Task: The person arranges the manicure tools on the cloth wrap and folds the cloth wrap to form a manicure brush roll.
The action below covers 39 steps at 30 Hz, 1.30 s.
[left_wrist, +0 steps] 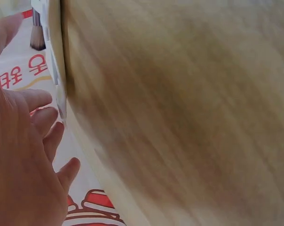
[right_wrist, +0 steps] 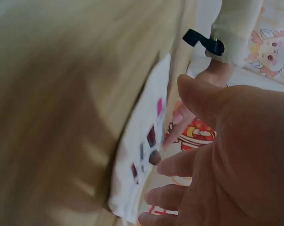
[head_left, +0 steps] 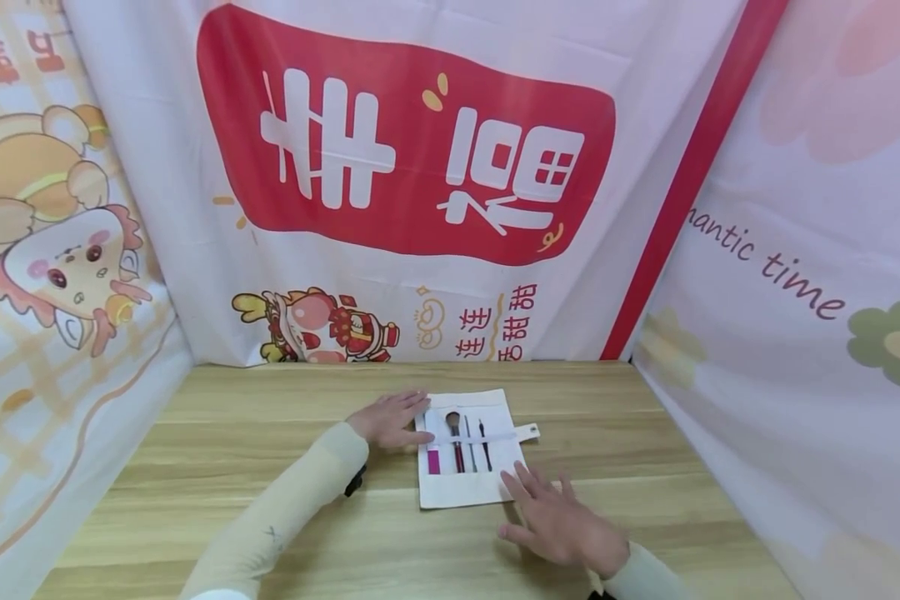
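A white brush pouch [head_left: 457, 493] lies unfolded flat on the table in the head view. Its pocket holds a makeup brush [head_left: 453, 422] with a dark fluffy head, a slim greyish tool [head_left: 470, 446], a thin dark tool [head_left: 485, 450] and an item with a pink end [head_left: 433, 462]. My left hand [head_left: 392, 421] rests at the pouch's left edge, fingers extended over its border. Fingers spread, my right hand [head_left: 562, 521] is at the lower right corner; whether it touches the cloth I cannot tell. Neither hand grips anything. The right wrist view shows the pouch [right_wrist: 128, 155] beyond that palm.
A snap strap [head_left: 527, 432] sticks out from the pouch's right side. The wooden table [head_left: 270, 425] is bounded by a printed cloth [head_left: 570, 317] at the back, with more hanging cloth on the left and right.
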Tool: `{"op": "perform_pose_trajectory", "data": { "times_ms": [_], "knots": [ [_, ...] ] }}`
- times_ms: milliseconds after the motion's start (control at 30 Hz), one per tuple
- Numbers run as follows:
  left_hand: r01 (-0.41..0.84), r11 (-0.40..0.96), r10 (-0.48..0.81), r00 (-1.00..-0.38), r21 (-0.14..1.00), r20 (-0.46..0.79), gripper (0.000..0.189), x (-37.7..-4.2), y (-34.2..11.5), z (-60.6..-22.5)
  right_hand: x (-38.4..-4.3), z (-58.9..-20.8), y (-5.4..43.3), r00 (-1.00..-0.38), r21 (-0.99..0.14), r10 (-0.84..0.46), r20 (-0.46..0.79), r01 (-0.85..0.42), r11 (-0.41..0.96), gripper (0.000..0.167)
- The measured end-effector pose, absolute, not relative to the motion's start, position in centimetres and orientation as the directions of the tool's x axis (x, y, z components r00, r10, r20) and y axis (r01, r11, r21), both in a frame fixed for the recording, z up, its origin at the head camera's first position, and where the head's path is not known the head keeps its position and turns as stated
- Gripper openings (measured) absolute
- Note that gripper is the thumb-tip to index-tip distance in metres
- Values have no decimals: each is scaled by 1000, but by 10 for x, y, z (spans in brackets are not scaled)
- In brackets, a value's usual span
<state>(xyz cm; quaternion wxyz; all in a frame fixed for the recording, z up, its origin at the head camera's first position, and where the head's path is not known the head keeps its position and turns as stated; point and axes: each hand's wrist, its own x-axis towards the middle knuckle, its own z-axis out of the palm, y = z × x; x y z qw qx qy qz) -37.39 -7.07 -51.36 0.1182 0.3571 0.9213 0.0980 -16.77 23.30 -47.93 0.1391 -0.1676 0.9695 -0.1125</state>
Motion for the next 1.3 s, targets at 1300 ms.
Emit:
{"op": "perform_pose_trajectory", "data": {
  "times_ms": [1300],
  "knots": [
    [577, 751, 649, -736, 321, -193, 90, -287, -133, -519, -236, -507, 261, -933, -164, -251, -259, -214, 963, 78]
  ]
}}
